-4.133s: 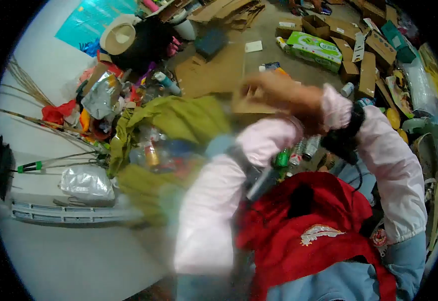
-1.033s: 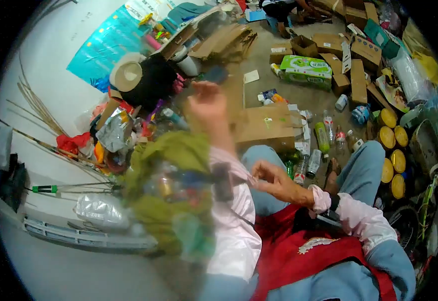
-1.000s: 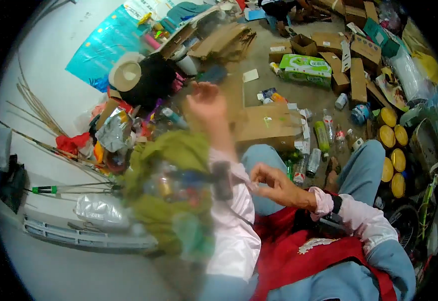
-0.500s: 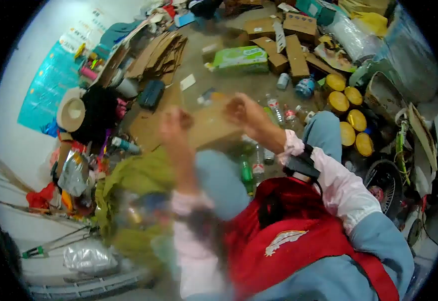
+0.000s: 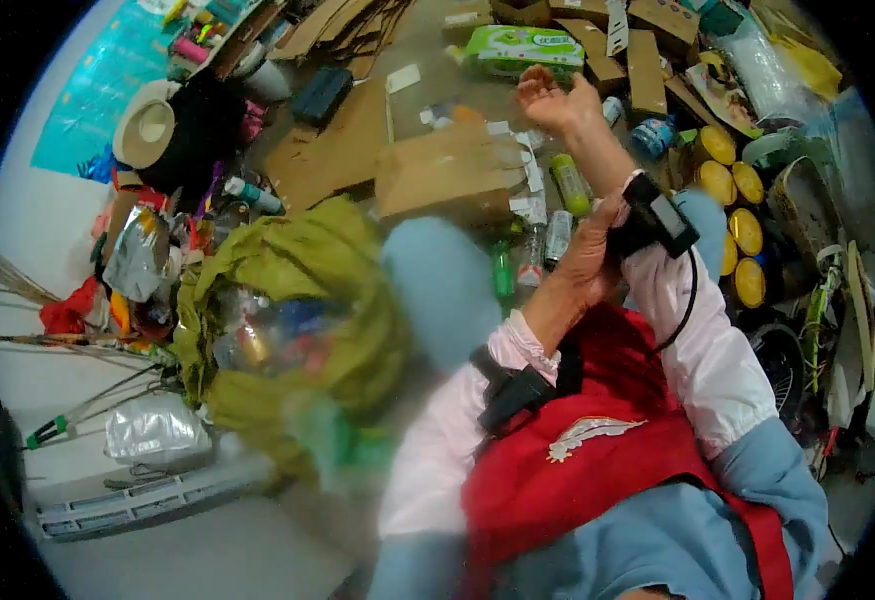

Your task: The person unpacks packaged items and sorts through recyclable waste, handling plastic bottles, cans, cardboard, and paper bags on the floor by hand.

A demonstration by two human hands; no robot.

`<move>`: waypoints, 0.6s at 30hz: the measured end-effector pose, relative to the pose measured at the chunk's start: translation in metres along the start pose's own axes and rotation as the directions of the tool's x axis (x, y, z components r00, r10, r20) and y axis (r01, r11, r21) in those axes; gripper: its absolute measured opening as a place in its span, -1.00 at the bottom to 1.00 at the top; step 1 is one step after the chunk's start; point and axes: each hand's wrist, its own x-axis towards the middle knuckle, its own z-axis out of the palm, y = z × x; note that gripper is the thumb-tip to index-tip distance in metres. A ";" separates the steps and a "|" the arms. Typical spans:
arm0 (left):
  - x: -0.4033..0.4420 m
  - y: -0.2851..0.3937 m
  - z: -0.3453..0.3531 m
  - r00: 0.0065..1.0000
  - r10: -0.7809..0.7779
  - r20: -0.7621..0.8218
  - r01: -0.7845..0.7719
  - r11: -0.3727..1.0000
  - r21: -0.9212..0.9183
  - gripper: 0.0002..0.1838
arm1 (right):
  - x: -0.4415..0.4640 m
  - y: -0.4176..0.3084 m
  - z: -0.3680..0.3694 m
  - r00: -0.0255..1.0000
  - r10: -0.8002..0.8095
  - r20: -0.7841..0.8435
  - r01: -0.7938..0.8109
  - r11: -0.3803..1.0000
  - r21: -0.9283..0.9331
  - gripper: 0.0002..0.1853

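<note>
My right hand (image 5: 559, 104) is raised palm up, with its fingers apart and slightly curled and nothing in it, in front of a green and white carton (image 5: 524, 48). Across my right wrist, my left hand (image 5: 589, 258) is closed around the edge of the pink sleeve (image 5: 692, 340), beside a black strapped device (image 5: 657, 215). Another black device (image 5: 517, 398) sits on my left forearm. A red apron (image 5: 577, 470) covers my lap. Left of my knee, an olive cloth sack (image 5: 357, 290) lies open around bottles and wrappers that look blurred.
Plastic bottles (image 5: 569, 185) and a flattened cardboard box (image 5: 437, 170) lie ahead. Cardboard boxes (image 5: 647, 75) are heaped at the back right, above yellow-ended cylinders (image 5: 747, 232). At the left are a straw hat (image 5: 145, 125), a silvery bag (image 5: 139, 255) and a white wall.
My right hand has stretched forward and its fingers have opened. My left hand has moved right and closed on the right sleeve at the wrist. The camera view has shifted.
</note>
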 end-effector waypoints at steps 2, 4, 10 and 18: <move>-0.007 0.009 0.023 0.990 -0.017 -0.142 0.022 0.999 0.037 -0.53 | 0.001 0.003 0.003 0.969 -0.237 0.068 0.246 0.925 -0.290 -0.54; -0.001 0.016 0.007 0.985 0.003 -0.171 0.030 0.981 0.192 -0.59 | 0.004 0.000 0.006 0.889 -0.406 0.211 0.455 0.735 -0.504 -0.60; -0.018 0.106 -0.077 0.796 0.603 0.045 -0.553 0.695 0.460 -0.69 | -0.032 -0.053 -0.001 0.837 -0.411 0.361 0.546 0.589 -0.596 -0.70; -0.162 0.249 -0.080 0.588 0.736 -0.335 -0.648 0.676 0.350 -0.64 | -0.110 -0.130 -0.022 0.919 -0.215 0.331 0.378 0.718 -0.584 -0.78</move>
